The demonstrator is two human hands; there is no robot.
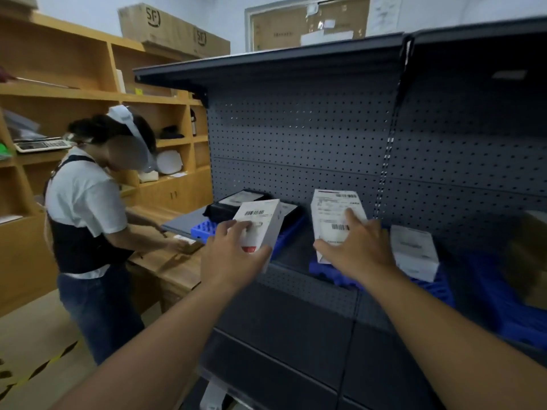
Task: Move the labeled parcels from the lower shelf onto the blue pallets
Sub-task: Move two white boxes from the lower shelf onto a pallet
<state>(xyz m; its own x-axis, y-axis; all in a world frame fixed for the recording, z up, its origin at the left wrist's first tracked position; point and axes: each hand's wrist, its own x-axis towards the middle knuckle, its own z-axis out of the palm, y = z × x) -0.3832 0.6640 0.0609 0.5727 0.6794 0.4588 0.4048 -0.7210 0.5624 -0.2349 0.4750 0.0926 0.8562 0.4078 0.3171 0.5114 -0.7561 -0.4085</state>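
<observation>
My left hand (236, 255) grips a white labeled box (260, 220) with a barcode, held in the air in front of the left blue pallet (204, 229). My right hand (359, 250) holds a white parcel with a shipping label (334, 214) upright on the middle blue pallet (334, 275). Another white labeled parcel (414, 250) lies on the blue pallet to the right. A black bagged parcel (236, 204) with a label rests on the left pallet at the back.
The pallets sit on a dark grey pegboard shelf unit (296, 137). A person in a white shirt (85, 208) works at a wooden counter (171, 261) on the left. Wooden shelving (59, 93) stands behind. A brown box (529, 255) is at the far right.
</observation>
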